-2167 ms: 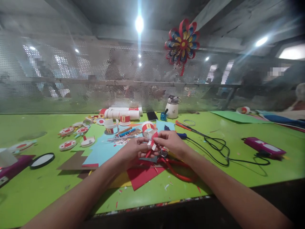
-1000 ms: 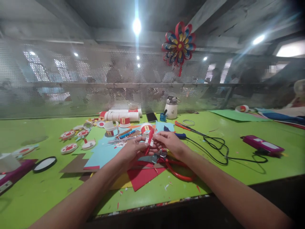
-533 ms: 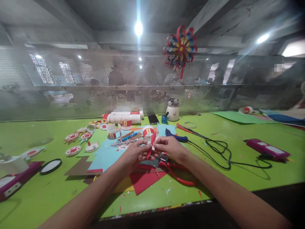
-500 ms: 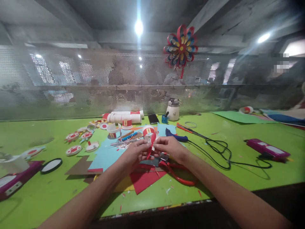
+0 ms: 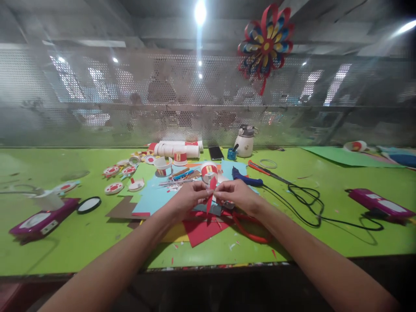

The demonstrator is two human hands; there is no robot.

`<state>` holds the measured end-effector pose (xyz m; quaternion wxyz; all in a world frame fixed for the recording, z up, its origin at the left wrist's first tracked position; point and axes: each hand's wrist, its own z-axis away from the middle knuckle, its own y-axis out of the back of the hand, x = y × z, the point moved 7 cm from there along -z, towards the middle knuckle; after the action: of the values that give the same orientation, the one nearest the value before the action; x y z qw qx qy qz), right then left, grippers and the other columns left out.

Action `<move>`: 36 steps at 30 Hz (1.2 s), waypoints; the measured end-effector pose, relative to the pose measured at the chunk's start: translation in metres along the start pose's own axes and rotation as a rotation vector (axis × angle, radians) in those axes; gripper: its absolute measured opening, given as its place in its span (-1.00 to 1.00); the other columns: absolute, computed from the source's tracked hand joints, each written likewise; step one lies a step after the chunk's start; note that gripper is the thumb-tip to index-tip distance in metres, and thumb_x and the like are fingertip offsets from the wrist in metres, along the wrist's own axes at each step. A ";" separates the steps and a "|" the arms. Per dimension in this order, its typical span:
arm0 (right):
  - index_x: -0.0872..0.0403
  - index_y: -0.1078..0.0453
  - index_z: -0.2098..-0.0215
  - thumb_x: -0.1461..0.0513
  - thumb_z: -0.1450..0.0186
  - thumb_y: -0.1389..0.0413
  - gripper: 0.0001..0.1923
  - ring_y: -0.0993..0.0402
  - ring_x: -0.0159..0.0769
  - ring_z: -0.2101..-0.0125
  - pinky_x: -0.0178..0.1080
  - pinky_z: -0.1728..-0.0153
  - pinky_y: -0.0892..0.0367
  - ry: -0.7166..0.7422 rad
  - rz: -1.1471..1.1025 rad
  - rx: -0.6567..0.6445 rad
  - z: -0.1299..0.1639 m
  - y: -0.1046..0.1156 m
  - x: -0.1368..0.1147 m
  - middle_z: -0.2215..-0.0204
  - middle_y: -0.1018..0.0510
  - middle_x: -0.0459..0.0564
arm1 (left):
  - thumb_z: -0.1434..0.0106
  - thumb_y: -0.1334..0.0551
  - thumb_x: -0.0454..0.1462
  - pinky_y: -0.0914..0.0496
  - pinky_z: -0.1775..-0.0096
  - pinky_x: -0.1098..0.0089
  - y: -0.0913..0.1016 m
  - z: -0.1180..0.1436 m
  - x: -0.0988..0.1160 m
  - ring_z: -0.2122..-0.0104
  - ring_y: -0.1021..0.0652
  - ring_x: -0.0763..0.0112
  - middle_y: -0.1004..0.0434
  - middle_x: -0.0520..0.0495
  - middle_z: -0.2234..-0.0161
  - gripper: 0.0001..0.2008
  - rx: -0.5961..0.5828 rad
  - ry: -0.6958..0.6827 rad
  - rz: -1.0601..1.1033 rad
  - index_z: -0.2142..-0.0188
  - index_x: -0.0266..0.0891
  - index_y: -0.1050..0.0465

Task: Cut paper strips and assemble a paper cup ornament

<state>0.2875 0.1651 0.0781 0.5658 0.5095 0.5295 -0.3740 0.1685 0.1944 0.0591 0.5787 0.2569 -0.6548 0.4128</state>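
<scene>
Between my two hands stands a narrow red paper strip (image 5: 211,200), pinched from both sides. My left hand (image 5: 191,196) is closed, its thumb and fingertips on the strip's left side. From the right, my right hand (image 5: 234,195) pinches it too, with a small white bit beside its fingertips. Just behind the strip is a red and white paper cup (image 5: 209,171). Red-handled pliers (image 5: 250,234) lie under my right hand, partly hidden by it. Below the hands rest sheets of coloured paper, among them a red sheet (image 5: 203,233).
A blue glue gun (image 5: 247,178) and an orange-handled tool (image 5: 260,169) with black cable lie right of the hands. Purple power strips (image 5: 378,203) sit at both sides. Decorated discs (image 5: 113,188), white paper tubes (image 5: 177,151), a phone (image 5: 216,153) and a bottle (image 5: 245,142) are farther back.
The red strip has turned from a curled, tilted shape to a straighter, near-upright one. Both hands still pinch it. The camera view has tilted down and shifted left.
</scene>
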 end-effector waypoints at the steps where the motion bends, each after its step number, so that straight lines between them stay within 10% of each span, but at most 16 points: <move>1: 0.14 -0.44 0.55 0.11 -0.03 -0.26 -0.76 -0.29 -0.42 0.58 -0.29 0.45 -0.21 0.000 0.003 -0.002 0.000 0.000 0.001 0.65 -0.44 -0.13 | 0.13 -0.46 -0.23 -0.27 0.48 0.49 0.000 0.000 -0.001 0.56 -0.38 0.55 -0.37 0.05 0.60 -0.73 0.002 0.007 0.004 0.56 -0.30 -0.41; 13: 0.17 -0.41 0.51 0.12 -0.12 -0.23 -0.74 -0.27 -0.46 0.58 -0.34 0.50 -0.16 -0.006 0.009 -0.042 0.001 -0.002 0.006 0.63 -0.44 -0.13 | -0.09 -0.30 -0.05 -0.33 0.43 0.48 -0.002 0.000 -0.006 0.49 -0.46 0.47 -0.44 -0.09 0.49 -0.66 -0.063 0.052 0.135 0.40 -0.33 -0.47; 36: 0.13 -0.40 0.51 0.04 -0.08 -0.26 -0.69 -0.28 -0.43 0.57 -0.30 0.51 -0.19 -0.012 -0.071 0.160 -0.002 0.020 0.007 0.60 -0.43 -0.11 | -0.01 -0.33 -0.12 -0.25 0.46 0.49 0.049 -0.004 0.025 0.56 -0.40 0.55 -0.41 -0.01 0.57 -0.70 0.332 -0.191 -0.034 0.54 -0.30 -0.34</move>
<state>0.3079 0.1720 0.0752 0.5129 0.5319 0.5120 -0.4380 0.1260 0.2271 0.0710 0.4706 0.3979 -0.6252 0.4789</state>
